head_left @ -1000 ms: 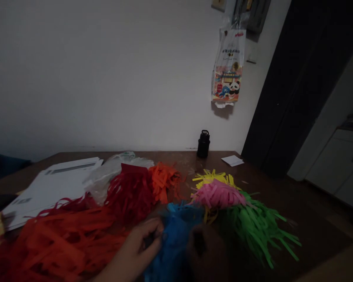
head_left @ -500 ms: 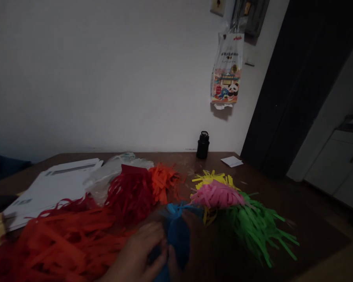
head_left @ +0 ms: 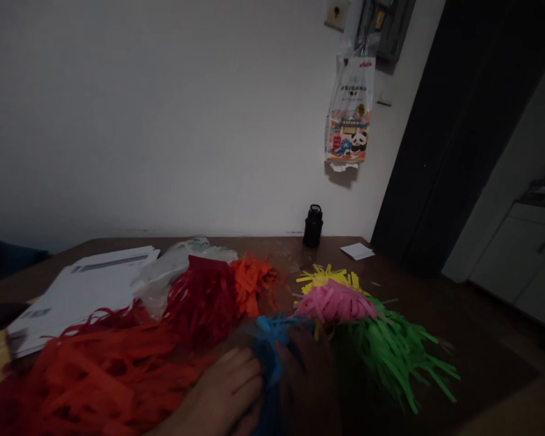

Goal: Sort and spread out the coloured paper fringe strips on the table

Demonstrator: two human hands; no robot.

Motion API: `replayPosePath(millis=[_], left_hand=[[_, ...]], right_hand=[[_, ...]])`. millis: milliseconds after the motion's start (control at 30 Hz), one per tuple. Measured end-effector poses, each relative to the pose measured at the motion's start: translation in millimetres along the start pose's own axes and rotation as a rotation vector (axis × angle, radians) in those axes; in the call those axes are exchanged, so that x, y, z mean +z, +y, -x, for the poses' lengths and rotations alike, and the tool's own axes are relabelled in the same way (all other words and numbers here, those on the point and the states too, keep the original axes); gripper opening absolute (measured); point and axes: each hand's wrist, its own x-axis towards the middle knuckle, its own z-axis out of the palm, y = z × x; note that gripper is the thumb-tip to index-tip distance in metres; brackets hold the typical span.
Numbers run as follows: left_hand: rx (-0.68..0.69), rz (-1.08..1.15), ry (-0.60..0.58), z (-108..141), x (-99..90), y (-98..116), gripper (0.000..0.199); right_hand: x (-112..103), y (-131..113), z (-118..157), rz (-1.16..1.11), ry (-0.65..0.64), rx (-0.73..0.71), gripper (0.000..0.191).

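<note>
Low in the middle of the frame, the blue strips (head_left: 272, 358) stand bunched between both hands, the left hand (head_left: 229, 387) curled closed on their near left side, the right hand (head_left: 307, 378) against their right, too dark to tell whether it grips. Working them well probably calls for light, even pressure that does not crease them, with stray ends kept clear of the pink bundle (head_left: 336, 301) just beyond and the orange-red heap (head_left: 95, 375) at lower left.

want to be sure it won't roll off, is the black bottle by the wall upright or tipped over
Upright: the black bottle stands on its base, its loop handle on top.
</note>
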Motion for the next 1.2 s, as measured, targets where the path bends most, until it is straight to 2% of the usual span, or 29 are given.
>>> replayPosePath(millis=[67, 167, 233, 267, 367, 567, 667, 833, 1033, 1200], left_hand=[[-0.020, -0.012, 0.007, -2, 1.0, -9, 0.019], [-0.105, -0.022, 0.022, -3, 3.4, -25, 0.021], [-0.137, -0.027, 0.048, -1, 5.0, -31, 0.012], [-0.141, -0.023, 0.070, 0, 5.7, -32, 0.009], [-0.112, 0.015, 0.108, 5, 7.5, -27, 0.026], [-0.033, 0.016, 0.078, 7, 8.5, -19, 0.022], [-0.048, 0.034, 0.118, 8, 9.1, -19, 0.024], [-0.001, 0.049, 0.096, 10, 10.7, -22, 0.031], [-0.018, 0.124, 0.133, 9, 8.0, -24, 0.019], [-0.011, 0.152, 0.143, 8, 3.2, -23, 0.019]], right_hand=[[-7, 2, -3, -0.030, -0.062, 0.035, 0.023], [-22, 1, -6, -0.056, -0.119, 0.087, 0.030], [-30, -1, -8, -0.079, -0.155, 0.129, 0.028], [-33, -2, -9, -0.091, -0.171, 0.150, 0.028], [-36, -6, -10, -0.131, -0.217, 0.214, 0.027], [-34, -13, -11, -0.236, -0.297, 0.304, 0.020], [-37, -13, -13, -0.279, -0.302, 0.326, 0.022], [-41, -11, -18, -0.338, -0.293, 0.339, 0.027], [-41, -10, -18, -0.380, -0.298, 0.350, 0.030], [-37, -7, -16, -0.376, -0.287, 0.377, 0.028]])
